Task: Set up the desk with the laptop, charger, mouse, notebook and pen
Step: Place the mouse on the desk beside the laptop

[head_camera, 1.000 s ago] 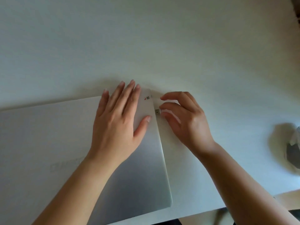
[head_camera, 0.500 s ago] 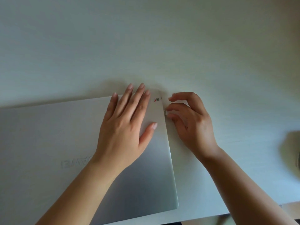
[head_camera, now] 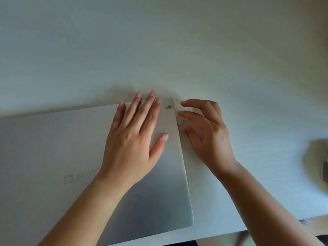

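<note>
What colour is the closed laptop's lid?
Silver-grey laptop, seen in the head view, the only one.

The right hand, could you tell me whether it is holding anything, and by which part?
The right hand pinches a small plug at the laptop's right edge, fingertips on its short body.

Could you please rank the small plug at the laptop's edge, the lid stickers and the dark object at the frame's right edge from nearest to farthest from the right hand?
From the right hand:
1. small plug, at its fingertips.
2. lid stickers, just left.
3. dark object, far right.
</note>
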